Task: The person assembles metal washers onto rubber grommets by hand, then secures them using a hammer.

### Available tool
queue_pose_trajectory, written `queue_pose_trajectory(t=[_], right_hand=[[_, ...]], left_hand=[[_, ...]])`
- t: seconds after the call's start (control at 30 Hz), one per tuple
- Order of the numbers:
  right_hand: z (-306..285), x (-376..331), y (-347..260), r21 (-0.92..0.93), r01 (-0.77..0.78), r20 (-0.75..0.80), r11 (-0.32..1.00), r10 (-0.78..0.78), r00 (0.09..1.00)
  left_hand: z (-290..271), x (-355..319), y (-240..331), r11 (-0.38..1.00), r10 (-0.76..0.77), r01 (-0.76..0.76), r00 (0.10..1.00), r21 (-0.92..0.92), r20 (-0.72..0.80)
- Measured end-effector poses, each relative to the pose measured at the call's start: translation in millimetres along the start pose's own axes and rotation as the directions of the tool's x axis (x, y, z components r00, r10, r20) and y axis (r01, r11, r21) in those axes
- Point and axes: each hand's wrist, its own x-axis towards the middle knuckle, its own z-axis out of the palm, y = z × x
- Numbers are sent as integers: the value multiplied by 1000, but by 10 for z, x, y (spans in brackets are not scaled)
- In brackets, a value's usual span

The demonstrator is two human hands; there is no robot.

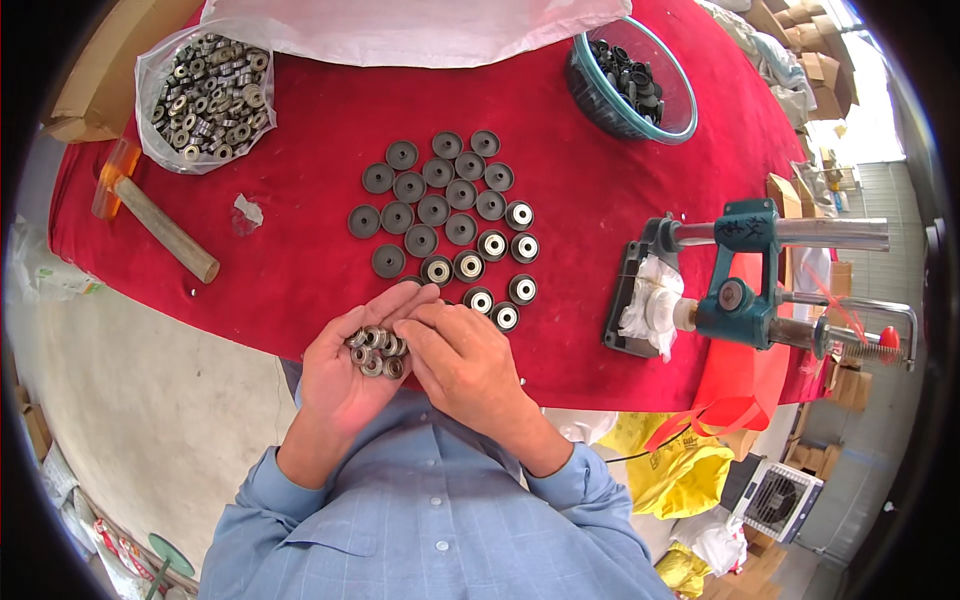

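Observation:
My left hand is cupped palm up at the table's near edge, cradling several small metal ball bearings. Over them bends my right hand, its thumb and fingers drawn together at the edge of the pile. Whatever its fingertips grip is hidden. Just beyond my hands, several dark round wheels with small central hubs lie in loose rows on the red cloth. Those nearest and to the right, such as this wheel, have a shiny bearing seated in the middle. My hands partly cover the closest wheels.
A clear bag of bearings and a hammer are at left. A bowl of dark parts stands far right. The green hand press occupies the right side. White sheeting covers the far edge.

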Motion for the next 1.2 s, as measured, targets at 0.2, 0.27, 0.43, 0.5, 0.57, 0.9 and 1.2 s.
queue_pose_trajectory(t=[0.2,0.27,0.43,0.5,0.57,0.9,1.2], right_hand=[[-255,309,589,-179,-141,-320,974,78,944],[-252,395,841,-289,-140,-315,947,44,948],[-244,512,989,-422,-50,-278,905,-76,958],[-217,491,995,-458,-28,-218,889,-82,973],[-224,495,978,-457,-28,-205,889,-75,976],[-241,280,834,-671,-29,-97,741,-49,994],[-238,331,709,-570,-80,-160,817,-15,987]], left_hand=[[-9,-4,36,988,-108,112,993,-106,37],[-10,-14,44,990,-107,109,994,-86,24],[16,-15,52,990,-121,121,993,-71,5],[8,-14,43,989,-120,121,992,-79,25],[3,-11,43,990,-115,117,993,-78,30],[23,-17,37,990,-119,120,993,-72,18],[-4,-14,40,995,-75,75,997,-68,14]])
